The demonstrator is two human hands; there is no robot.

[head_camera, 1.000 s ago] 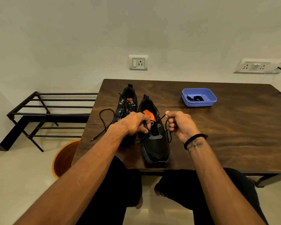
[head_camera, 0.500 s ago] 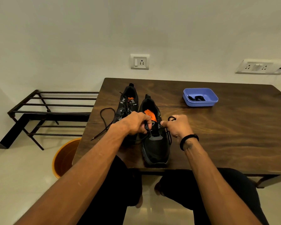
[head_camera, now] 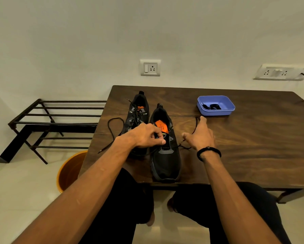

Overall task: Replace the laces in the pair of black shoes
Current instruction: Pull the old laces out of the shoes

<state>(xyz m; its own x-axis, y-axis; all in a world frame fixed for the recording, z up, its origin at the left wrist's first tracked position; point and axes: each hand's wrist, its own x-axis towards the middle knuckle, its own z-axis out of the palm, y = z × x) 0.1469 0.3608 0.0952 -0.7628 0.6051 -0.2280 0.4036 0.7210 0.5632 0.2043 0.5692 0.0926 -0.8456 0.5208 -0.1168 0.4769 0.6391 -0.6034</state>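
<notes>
Two black shoes stand side by side on the wooden table (head_camera: 253,141). The far left shoe (head_camera: 139,110) is laced, and a loose lace end (head_camera: 110,128) loops off it to the left. The nearer right shoe (head_camera: 167,161) shows an orange insole. My left hand (head_camera: 146,136) grips this shoe's upper at the eyelets with curled fingers. My right hand (head_camera: 201,136) lies to the shoe's right with fingers stretched and thumb spread. A black lace (head_camera: 194,126) runs from the shoe's lower eyelets along that hand's left side to its fingertip.
A blue plastic tray (head_camera: 216,110) holding a coiled black lace sits at the back, just beyond my right hand. Left of the table stand a black metal rack (head_camera: 59,122) and an orange bucket (head_camera: 70,171) on the floor. My knees are under the table's near edge.
My right hand has moved right and away from the shoe, opening from a pinch to stretched fingers, and the lace has drawn out with it. My left hand stays on the shoe.
</notes>
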